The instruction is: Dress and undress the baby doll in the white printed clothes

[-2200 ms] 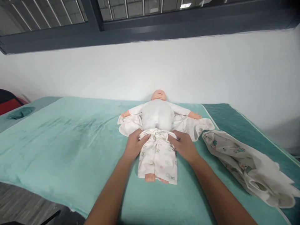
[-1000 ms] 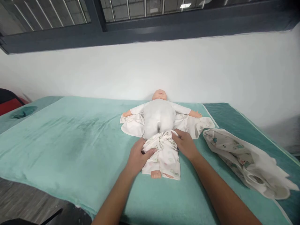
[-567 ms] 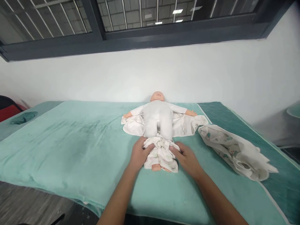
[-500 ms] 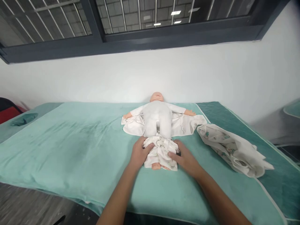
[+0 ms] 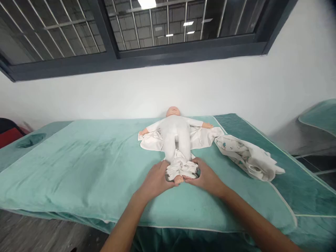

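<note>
A baby doll (image 5: 173, 126) with a white body lies on its back, arms spread, its head toward the wall. Bunched around its lower legs are white printed baby pants (image 5: 181, 167), a doll foot (image 5: 179, 179) poking out at the near end. My left hand (image 5: 156, 177) grips the pants from the left, thumb by the foot. On the other side my right hand (image 5: 206, 176) is closed on the pants' right edge, its thumb also close to the foot. Beneath the doll's arms and torso a white garment (image 5: 203, 137) is spread out.
A folded white printed cloth (image 5: 248, 156) lies right of the doll on the green bed cover (image 5: 86, 168). The bed has a face hole (image 5: 30, 140) at its left end. Behind it rise a white wall (image 5: 126, 94) and a barred window (image 5: 157, 28).
The pants have bunched up further around the lower legs, exposing more of the foot. Both thumbs have moved down beside the foot. The camera view has shifted slightly.
</note>
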A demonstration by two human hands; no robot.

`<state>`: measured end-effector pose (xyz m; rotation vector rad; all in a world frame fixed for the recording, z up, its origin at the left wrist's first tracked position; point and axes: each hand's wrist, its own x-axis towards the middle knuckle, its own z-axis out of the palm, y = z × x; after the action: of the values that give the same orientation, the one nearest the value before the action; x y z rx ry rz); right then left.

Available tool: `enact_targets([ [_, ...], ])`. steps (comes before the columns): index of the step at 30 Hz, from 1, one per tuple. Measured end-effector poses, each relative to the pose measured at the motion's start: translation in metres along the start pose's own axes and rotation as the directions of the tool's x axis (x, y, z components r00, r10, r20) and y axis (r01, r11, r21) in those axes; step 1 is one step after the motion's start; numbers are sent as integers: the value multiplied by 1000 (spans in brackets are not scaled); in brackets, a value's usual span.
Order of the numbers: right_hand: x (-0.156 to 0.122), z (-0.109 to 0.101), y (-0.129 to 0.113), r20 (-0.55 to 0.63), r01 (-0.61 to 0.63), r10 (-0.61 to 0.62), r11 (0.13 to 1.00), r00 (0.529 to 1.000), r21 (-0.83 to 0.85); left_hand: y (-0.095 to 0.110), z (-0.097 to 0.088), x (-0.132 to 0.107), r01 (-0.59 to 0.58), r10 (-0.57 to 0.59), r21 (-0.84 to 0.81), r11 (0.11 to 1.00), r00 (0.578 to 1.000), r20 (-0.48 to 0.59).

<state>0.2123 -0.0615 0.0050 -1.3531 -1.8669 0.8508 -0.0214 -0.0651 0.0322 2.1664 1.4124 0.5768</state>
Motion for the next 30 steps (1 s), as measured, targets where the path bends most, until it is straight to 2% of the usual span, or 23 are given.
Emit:
enact_targets([
  [2, -3, -10, -14, 58, -67, 69, 997, 996, -40, 11, -5, -5, 49, -50, 27, 998, 998, 28],
  [5, -11, -32, -40, 195, -150, 151, 989, 969, -19, 26, -17, -15, 120, -107, -168, 978, 991, 86],
  [8, -18, -57, -64, 405, -199, 152, 977, 901, 76, 40, -34, -27, 161, -86, -421, 893, 978, 192],
  [10, -19, -76, -81, 532, -229, 122, 963, 838, 140, 53, -52, -34, 203, -84, -478, 855, 962, 260],
  [12, -19, -98, -105, 622, -242, 92, 957, 778, 162, 71, -78, -39, 212, -87, -441, 872, 954, 287],
  [13, -18, -111, -120, 655, -229, 79, 962, 751, 147, 83, -94, -42, 182, -76, -386, 904, 959, 274],
  [16, -17, -149, -179, 753, -50, -3, 998, 658, 48, 122, -150, -49, 22, 10, -118, 993, 965, 263],
  [18, -17, -169, -220, 791, 56, 0, 997, 612, -44, 149, -188, -53, -92, 67, 61, 994, 943, 327],
  [19, -18, -177, -238, 797, 109, 26, 987, 603, -114, 161, -204, -56, -133, 70, 144, 981, 923, 379],
  [20, -19, -182, -254, 780, 166, 46, 968, 624, -190, 173, -218, -58, -171, 65, 214, 962, 902, 426],
  [22, -20, -186, -277, 702, 280, 56, 892, 710, -355, 193, -237, -60, -224, 48, 323, 919, 881, 471],
  [24, -20, -182, -292, 611, 369, 11, 789, 791, -492, 210, -246, -61, -244, 40, 412, 878, 894, 446],
  [25, -20, -179, -298, 581, 399, -17, 744, 813, -536, 216, -247, -60, -248, 44, 450, 858, 908, 417],
  [27, -18, -172, -306, 552, 440, -73, 693, 831, -571, 226, -245, -58, -265, 78, 505, 821, 929, 361],
  [30, -17, -167, -312, 518, 475, -173, 699, 838, -535, 229, -241, -54, -309, 181, 489, 816, 939, 292],
])
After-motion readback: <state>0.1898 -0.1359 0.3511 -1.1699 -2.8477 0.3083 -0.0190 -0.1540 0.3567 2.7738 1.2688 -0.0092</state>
